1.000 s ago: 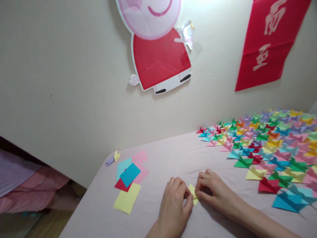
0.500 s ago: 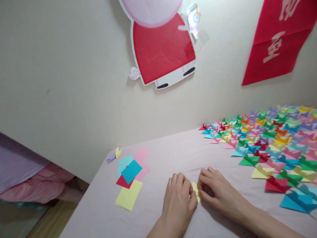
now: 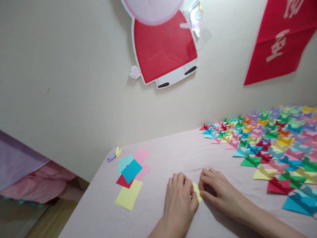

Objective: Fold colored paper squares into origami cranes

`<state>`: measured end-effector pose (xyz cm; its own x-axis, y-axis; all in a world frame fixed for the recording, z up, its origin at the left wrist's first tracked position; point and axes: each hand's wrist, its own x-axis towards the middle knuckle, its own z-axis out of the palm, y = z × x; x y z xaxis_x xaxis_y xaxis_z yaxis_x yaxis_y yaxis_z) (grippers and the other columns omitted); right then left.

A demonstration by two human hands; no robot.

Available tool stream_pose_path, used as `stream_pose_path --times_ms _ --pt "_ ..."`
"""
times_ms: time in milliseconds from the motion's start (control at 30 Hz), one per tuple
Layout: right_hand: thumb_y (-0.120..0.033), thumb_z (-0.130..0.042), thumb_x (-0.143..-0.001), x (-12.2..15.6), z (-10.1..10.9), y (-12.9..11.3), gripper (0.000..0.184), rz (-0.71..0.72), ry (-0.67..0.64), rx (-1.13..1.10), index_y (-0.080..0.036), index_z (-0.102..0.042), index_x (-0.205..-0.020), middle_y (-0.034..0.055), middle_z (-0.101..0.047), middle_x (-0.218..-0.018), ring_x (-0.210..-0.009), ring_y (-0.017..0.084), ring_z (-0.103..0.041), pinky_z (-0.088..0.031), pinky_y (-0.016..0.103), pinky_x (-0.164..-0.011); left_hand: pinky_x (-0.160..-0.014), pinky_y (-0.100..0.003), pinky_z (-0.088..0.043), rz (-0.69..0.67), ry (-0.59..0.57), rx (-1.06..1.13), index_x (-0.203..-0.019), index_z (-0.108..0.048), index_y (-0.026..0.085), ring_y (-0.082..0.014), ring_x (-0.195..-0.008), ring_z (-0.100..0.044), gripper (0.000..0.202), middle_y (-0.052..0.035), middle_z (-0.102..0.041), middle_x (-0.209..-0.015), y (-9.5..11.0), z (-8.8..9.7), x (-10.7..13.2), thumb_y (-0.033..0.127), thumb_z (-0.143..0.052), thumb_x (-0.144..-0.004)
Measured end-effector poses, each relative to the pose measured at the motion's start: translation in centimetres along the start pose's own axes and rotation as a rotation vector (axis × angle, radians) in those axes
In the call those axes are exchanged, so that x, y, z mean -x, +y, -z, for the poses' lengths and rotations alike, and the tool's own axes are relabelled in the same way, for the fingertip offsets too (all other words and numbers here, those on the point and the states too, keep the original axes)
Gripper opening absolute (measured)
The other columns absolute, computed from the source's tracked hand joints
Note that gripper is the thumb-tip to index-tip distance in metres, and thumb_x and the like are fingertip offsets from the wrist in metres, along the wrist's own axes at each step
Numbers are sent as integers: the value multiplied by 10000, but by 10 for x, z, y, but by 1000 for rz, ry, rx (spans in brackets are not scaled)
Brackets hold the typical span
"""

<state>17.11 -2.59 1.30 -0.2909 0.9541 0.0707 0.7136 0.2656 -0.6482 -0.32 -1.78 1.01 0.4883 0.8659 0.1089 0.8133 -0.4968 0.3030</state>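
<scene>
one yellow paper [image 3: 196, 189] held: left hand [image 3: 178, 197], right hand [image 3: 217, 189]

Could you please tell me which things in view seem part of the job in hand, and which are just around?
Likely involved:
small yellow paper piece between left hand and right hand
flat coloured paper sheets
multicoloured folded paper figures

Apparently just around:
red-bodied cartoon cutout
red rectangular banner

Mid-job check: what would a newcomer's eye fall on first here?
Probably the crowd of many-coloured folded paper birds spread over the right side of the pale cloth. Next, perhaps, the big red-bodied cutout at upper centre of the wall and the red banner at upper right. Below, the left hand and right hand meet at a small yellow paper.
</scene>
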Motion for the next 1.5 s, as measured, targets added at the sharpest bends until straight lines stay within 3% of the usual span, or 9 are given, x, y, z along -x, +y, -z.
stream_pose_path --times_ms 233,500,700,1067,1300,1500 --pt "-72 -520 -745 -1 -1 1 176 15 6 -12 -229 -585 -792 35 -636 -898 -891 221 -540 -389 376 -800 -831 -408 -416 38 -30 27 -890 -537 197 -255 -974 -465 167 -62 -538 -1018 4 2 0 45 -538 -821" --pt "-159 -583 -761 0 -13 -9 67 -47 101 130 -224 -568 -759 32 -627 -847 -818 217 -532 -374 360 -746 -849 -407 -408 43 -22 53 -915 -544 204 -256 -989 -453 135 -61 -528 -1049 3 -1 1 91 -550 -843" --pt "-160 -563 -769 1 -12 -8 62 -26 79 149 -222 -557 -773 31 -615 -850 -821 222 -527 -362 366 -747 -851 -416 -407 48 -34 31 -963 -555 192 -265 -999 -452 154 -68 -533 -1062 3 -2 -1 97 -549 -842" --pt "-35 -468 -726 -2 -6 -1 228 -35 6 37 -224 -579 -788 32 -627 -882 -889 225 -554 -376 374 -790 -851 -400 -376 70 8 151 -893 -504 214 -235 -975 -452 232 -30 -528 -1005 3 1 2 19 -524 -768" --pt "-196 -597 -773 1 -12 -9 30 -65 72 109 -222 -588 -787 24 -611 -866 -860 236 -544 -357 379 -775 -877 -384 -359 82 5 230 -916 -506 216 -226 -1000 -439 172 -27 -513 -1030 4 6 7 75 -508 -818" --pt "-113 -557 -738 0 -13 -10 119 -59 77 141 -218 -583 -789 21 -606 -860 -853 222 -538 -348 363 -764 -879 -399 -351 79 18 244 -908 -492 219 -232 -995 -434 177 -30 -502 -1026 3 6 9 86 -506 -791"
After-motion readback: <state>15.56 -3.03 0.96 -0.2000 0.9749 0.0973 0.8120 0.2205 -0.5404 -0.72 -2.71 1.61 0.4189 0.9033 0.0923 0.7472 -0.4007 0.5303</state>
